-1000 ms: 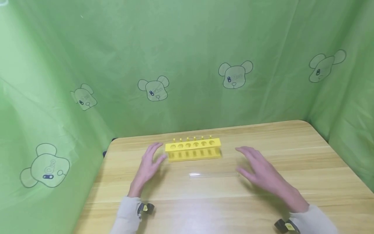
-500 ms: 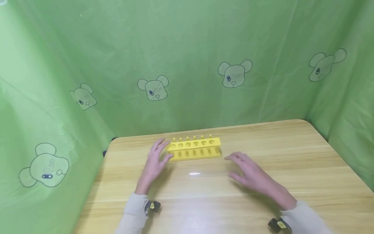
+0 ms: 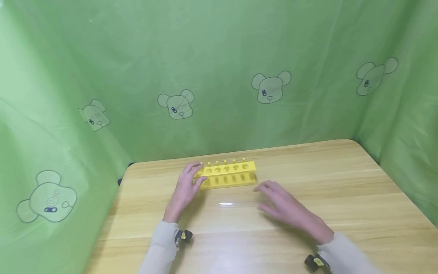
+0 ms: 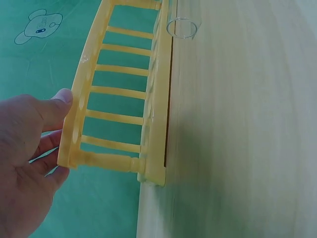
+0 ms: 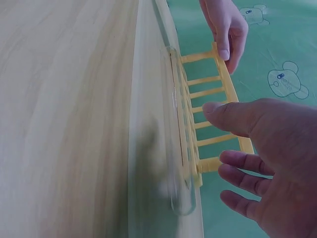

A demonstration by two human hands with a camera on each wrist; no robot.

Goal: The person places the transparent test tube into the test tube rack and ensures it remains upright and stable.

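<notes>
A yellow test tube rack (image 3: 222, 174) stands upright toward the back of the table, with a row of round holes in its top plate and pegs behind. My left hand (image 3: 184, 186) pinches the rack's left end, thumb on the front edge of the top plate and fingers behind it, as the left wrist view shows. In front of the rack a clear glass test tube (image 3: 226, 204) lies lengthwise, its open rim pointing left. My right hand (image 3: 284, 205) holds nothing; its fingers are loosely bent near the tube's right end, just in front of the rack's right side.
The wooden table (image 3: 342, 182) carries a bright glare patch near its front. Green curtain (image 3: 219, 125) with bear-head prints hangs behind the table and along both sides. A small camera (image 3: 186, 236) is strapped to the left wrist, another camera (image 3: 311, 262) to the right.
My left hand has moved right and taken hold of the rack's left end. My right hand has moved left, closer to the test tube. Rack and tube stay in place.
</notes>
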